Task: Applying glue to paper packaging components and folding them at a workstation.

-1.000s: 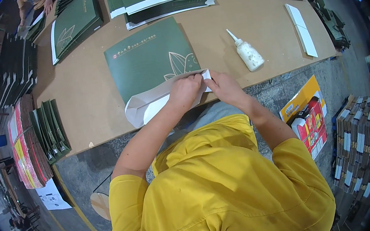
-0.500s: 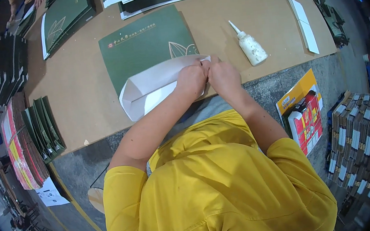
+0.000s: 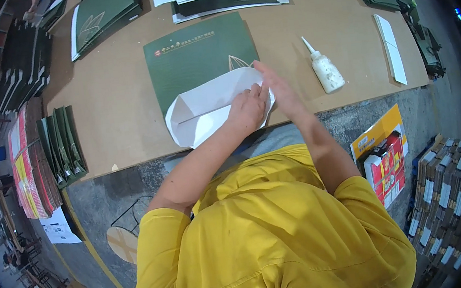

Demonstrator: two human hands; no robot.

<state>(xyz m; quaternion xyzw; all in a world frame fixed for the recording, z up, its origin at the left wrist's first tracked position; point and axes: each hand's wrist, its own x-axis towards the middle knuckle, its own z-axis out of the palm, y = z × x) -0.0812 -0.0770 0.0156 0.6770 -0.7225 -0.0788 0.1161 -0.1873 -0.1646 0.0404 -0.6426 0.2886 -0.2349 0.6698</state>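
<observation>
Watch the white flap (image 3: 209,109) of the green paper bag (image 3: 198,62): if your hands press unevenly, I'd expect the fold to crease crooked or the flap to slide off line, since the bag lies loose on the brown board (image 3: 119,111) with nothing pinning its far end. If there is wet glue under that flap, which cannot be seen, a skewed press would set it badly, and glue could squeeze out onto your fingers.

The bag lies flat near the middle of the board, its green face toward the far side and its white folded end toward you, at the near edge. Your left hand (image 3: 248,109) rests palm down on the right part of the flap, fingers curled loosely and pressing, not closed around anything. Your right hand (image 3: 278,90) lies along the flap's right edge, fingers stretched out flat toward the far side, touching both white fold and green face; it holds nothing either.

The glue bottle (image 3: 324,68) stands apart to the right, and a careless right elbow could knock it. A white strip (image 3: 390,49) lies farther right.
</observation>
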